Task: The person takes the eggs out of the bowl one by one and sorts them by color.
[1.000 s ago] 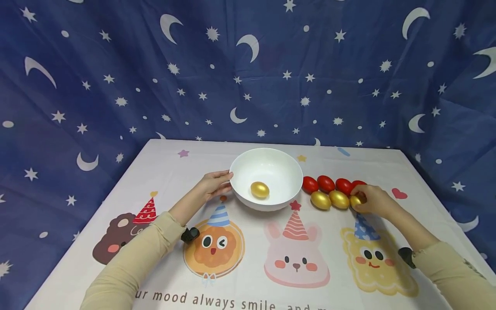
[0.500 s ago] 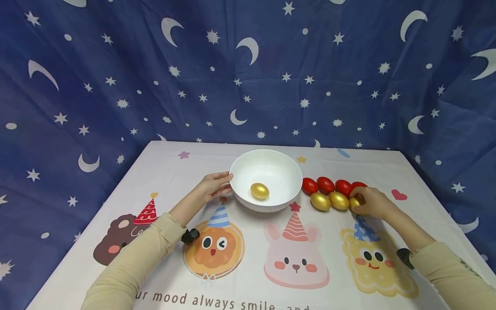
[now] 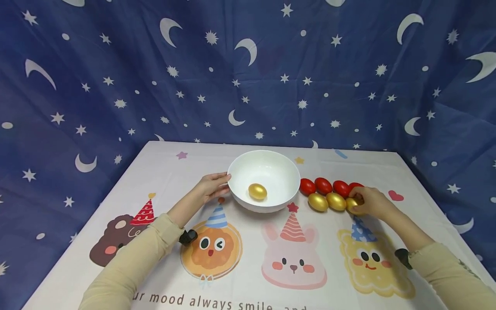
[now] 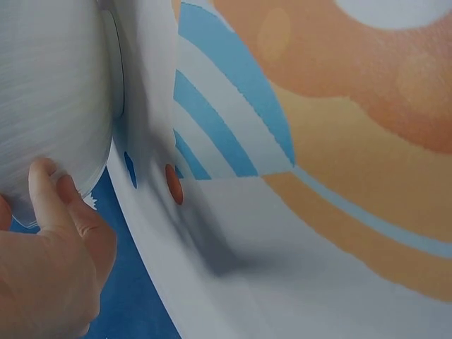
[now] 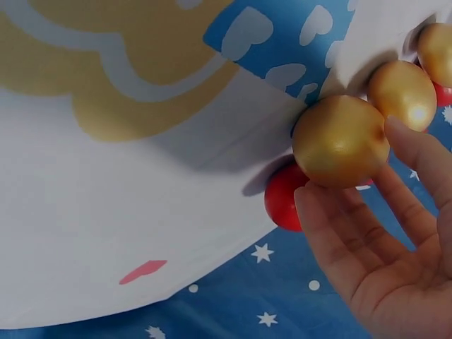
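A white bowl (image 3: 264, 172) stands near the middle of the table with one gold egg (image 3: 257, 191) lying inside it. My left hand (image 3: 211, 187) rests its fingertips against the bowl's left outer wall, right at the rim. In the left wrist view, fingers (image 4: 53, 194) touch the outside of the bowl (image 4: 56, 92). My right hand (image 3: 373, 202) holds the rightmost gold egg (image 5: 339, 141) of a front row of three, thumb on one side and fingers on the other. Beside it lie two more gold eggs (image 3: 318, 202).
Several red eggs (image 3: 323, 185) form a row just behind the gold ones; the rightmost red egg (image 5: 282, 199) is partly covered by the right hand. A white tablecloth (image 3: 232, 297) with cartoon prints covers the table. Behind its far edge hangs a blue curtain (image 3: 193, 77) with moons and stars.
The head view has shifted slightly. My left hand stays on the bowl. My right hand's fingers have shifted a little at the rightmost gold egg, and more of that egg shows.
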Demonstrator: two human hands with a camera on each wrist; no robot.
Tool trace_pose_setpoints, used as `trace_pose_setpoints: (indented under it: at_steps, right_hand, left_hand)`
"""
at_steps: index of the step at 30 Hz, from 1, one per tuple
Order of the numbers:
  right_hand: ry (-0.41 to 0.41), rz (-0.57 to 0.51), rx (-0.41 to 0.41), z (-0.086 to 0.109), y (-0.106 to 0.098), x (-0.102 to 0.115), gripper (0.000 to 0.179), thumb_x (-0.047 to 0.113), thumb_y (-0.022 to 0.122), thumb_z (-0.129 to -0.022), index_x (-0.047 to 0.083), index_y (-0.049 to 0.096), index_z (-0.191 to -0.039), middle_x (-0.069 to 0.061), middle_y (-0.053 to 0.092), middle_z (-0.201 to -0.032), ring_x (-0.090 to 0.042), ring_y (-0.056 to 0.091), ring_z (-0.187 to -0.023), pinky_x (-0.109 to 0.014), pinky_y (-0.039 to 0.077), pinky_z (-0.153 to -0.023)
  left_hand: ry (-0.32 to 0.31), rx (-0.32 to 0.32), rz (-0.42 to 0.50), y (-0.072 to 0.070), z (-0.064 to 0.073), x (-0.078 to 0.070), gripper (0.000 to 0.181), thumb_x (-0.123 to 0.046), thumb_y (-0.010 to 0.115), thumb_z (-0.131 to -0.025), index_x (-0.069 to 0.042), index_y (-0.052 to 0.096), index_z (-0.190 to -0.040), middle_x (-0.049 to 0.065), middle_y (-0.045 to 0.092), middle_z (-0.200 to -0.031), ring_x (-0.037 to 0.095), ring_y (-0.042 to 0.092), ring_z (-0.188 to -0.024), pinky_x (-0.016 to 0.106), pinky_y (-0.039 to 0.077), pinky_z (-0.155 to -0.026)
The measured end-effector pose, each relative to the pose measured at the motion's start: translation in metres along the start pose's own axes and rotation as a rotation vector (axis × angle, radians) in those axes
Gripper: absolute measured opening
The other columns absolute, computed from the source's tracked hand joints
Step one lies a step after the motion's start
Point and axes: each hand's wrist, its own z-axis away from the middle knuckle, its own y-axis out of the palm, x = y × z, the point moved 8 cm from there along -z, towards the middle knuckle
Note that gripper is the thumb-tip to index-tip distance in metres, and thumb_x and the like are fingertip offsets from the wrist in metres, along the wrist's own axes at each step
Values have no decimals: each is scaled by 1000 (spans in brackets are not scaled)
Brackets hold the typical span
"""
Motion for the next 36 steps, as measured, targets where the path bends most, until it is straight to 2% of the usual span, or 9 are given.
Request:
trace_pose_setpoints:
  at_steps: [5, 7, 11, 14, 21, 24, 27, 31, 36]
  right_hand:
    - [2, 3, -19, 1, -1, -1, 31, 8, 77, -74, -7, 61, -96, -16, 62, -83, -28, 52, -77, -48, 55, -76]
    - [2, 6, -29, 2, -3, -2, 30, 8, 77, -75, -7, 62, -96, -17, 62, -84, -29, 53, -78, -51, 55, -77]
    - [-2, 21, -40, 4, -7, -2, 28, 4, 75, -75, -8, 61, -96, -18, 62, -85, -31, 54, -78, -53, 55, -78]
    - [-6, 37, -43, 5, -10, -1, 28, 1, 74, -74, -9, 61, -96, -21, 63, -87, -33, 55, -80, -55, 55, -79]
    - [23, 29, -42, 4, -14, 3, 33, 2, 74, -76, -8, 60, -105, -25, 63, -96, -38, 56, -87, -56, 55, -84]
    - [19, 39, -43, 4, -15, 7, 33, 2, 74, -76, -8, 60, -104, -22, 63, -92, -34, 56, -83, -54, 57, -81]
    - [6, 49, -51, 5, -17, 14, 31, 3, 74, -76, -7, 61, -103, -19, 62, -87, -30, 54, -79, -52, 57, -78]
    - [-16, 30, -67, 5, -20, 27, 30, 4, 73, -78, -7, 61, -103, -21, 63, -90, -32, 56, -80, -52, 58, -79]
    - [-75, -41, -55, 5, -20, 44, 29, 5, 73, -79, -7, 62, -104, -22, 65, -94, -27, 58, -77, -44, 61, -73]
  left_hand:
    - [-8, -8, 13, -2, 0, 2, 55, -25, 63, -91, -8, 45, -140, 15, 56, -128, 18, 63, -106, 19, 58, -86]
    - [-13, -21, 4, -1, -1, 2, 52, -23, 59, -94, -9, 43, -141, 15, 52, -134, 16, 63, -104, 18, 57, -87]
    - [-15, -12, 24, 3, -2, 1, 53, -21, 58, -94, -9, 41, -142, 17, 49, -137, 9, 64, -86, 16, 59, -80]
    - [-23, 0, 36, 5, -2, 1, 53, -20, 59, -94, -9, 40, -143, 18, 48, -139, 7, 63, -81, 16, 59, -77]
    - [-19, -7, 21, 6, -2, -4, 53, -21, 58, -95, -10, 40, -143, 17, 48, -139, 16, 63, -102, 15, 59, -78]
    - [-23, -8, 20, 6, -2, -5, 53, -21, 58, -94, -10, 41, -143, 17, 50, -138, 21, 61, -112, 15, 59, -77]
    - [-25, -6, 18, 7, -1, -5, 53, -20, 58, -94, -10, 40, -143, 17, 50, -137, 22, 59, -115, 15, 59, -77]
    - [-19, -11, 16, 4, 1, -3, 52, -19, 58, -94, -8, 41, -142, 18, 50, -137, 18, 63, -103, 15, 59, -76]
    - [-11, -9, 14, 1, 1, -1, 53, -19, 58, -94, -7, 40, -142, 19, 49, -137, 13, 65, -94, 15, 59, -76]
